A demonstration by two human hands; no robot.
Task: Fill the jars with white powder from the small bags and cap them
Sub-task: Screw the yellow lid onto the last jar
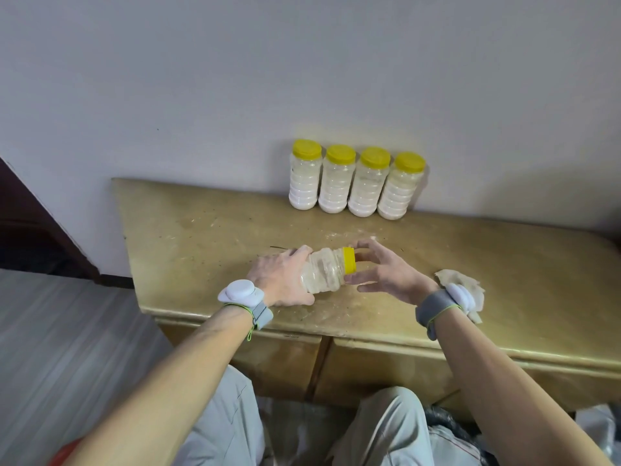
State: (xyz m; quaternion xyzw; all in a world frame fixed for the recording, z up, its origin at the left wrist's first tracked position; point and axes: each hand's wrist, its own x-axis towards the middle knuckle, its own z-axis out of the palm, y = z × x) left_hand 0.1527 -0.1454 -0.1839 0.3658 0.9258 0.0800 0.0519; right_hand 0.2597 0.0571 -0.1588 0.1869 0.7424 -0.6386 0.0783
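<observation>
- Grey trousers over two knees fill the nearest part of the view, in front of the table's near edge.
- A grey wood-grain floor lies to the left.
- Each wrist wears a grey band with a white device: one on the left wrist, one on the right.
- The scuffed golden-brown table is dusted with white smears near its middle.
- The left hand, close to the near edge, has its fingers wrapped around the base end of a clear ribbed plastic jar.
- The jar lies on its side, neck pointing right, low over the table. It looks nearly empty, with a white film inside.
- The jar's yellow screw cap sits on its neck.
- The right hand holds the cap between thumb and forefinger, the other fingers spread loosely.
- A crumpled whitish bag lies on the table just right of the right wrist.
- At the far edge, against the pale wall, four capped jars full of white powder stand upright in a touching row.
</observation>
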